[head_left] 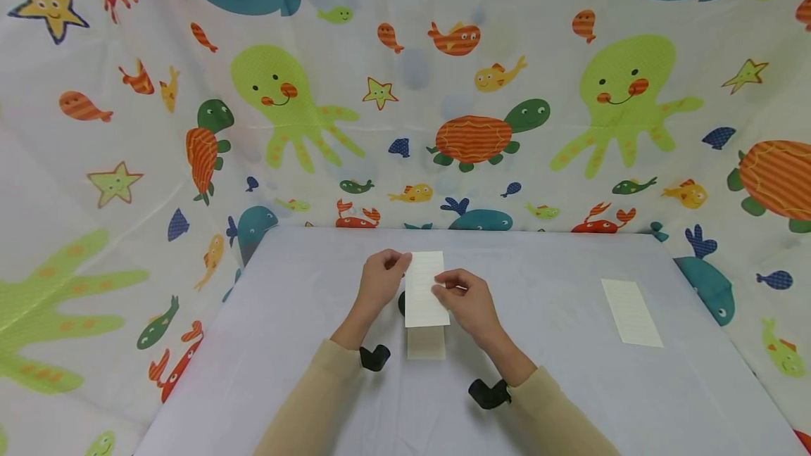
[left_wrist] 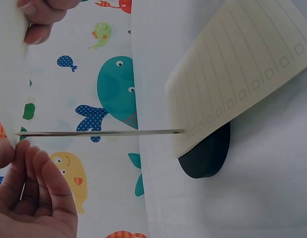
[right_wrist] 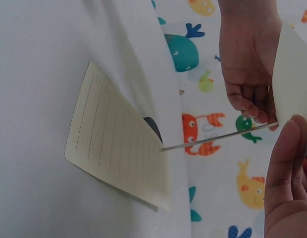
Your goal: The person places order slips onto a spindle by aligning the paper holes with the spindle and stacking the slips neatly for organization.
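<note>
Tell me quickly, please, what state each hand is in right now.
Left hand: holding the raised sheet by its left edge.
Right hand: holding the same sheet by its right edge.

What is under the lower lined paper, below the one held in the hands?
Under the lower lined paper, a dark rounded object shows at one edge; the rest of it is covered by the paper.

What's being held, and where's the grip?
A lined paper sheet: the left hand pinches its left edge near the top, the right hand its right edge.
</note>
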Tool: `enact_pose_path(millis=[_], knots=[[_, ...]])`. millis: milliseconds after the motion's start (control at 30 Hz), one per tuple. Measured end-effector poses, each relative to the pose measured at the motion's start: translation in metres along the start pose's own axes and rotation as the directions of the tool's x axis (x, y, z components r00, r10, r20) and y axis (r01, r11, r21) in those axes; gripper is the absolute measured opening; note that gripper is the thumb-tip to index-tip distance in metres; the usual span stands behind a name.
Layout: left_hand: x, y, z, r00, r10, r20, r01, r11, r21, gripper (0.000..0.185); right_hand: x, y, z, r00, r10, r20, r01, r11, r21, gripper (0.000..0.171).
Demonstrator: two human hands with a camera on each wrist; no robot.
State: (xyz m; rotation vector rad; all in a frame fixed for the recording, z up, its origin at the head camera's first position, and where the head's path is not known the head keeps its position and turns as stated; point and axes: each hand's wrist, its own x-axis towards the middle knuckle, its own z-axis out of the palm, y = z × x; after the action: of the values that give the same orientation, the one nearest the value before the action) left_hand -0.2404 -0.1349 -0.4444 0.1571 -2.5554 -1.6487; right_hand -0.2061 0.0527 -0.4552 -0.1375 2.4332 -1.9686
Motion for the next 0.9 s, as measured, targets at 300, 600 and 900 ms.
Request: enact_pose_path(millis=[300, 600, 900], knots=[[0.0025, -0.0028, 0.0003, 1.0, 0.0, -0.008, 0.0, 1.0, 0.001, 0.029, 0.0009, -0.0032, 0.0011, 1.0, 0.012, -0.002, -0.012, 1.0, 0.007, 0.019], [0.0039, -0.003, 0.0009, 1.0, 0.013, -0.014, -0.013, 1.0, 0.0, 0.029, 0.0024, -0.0041, 0.0031, 0.999, 0.035, -0.004, -0.035, 0.999, 0.015, 0.019], [0.0038, -0.0046, 0.0007, 1.0, 0.01, -0.004, -0.01, 1.0, 0.006, 0.03, 0.0017, -0.0038, 0.0032, 0.999, 0.033, 0.004, -0.033, 0.999, -0.003, 0.019]])
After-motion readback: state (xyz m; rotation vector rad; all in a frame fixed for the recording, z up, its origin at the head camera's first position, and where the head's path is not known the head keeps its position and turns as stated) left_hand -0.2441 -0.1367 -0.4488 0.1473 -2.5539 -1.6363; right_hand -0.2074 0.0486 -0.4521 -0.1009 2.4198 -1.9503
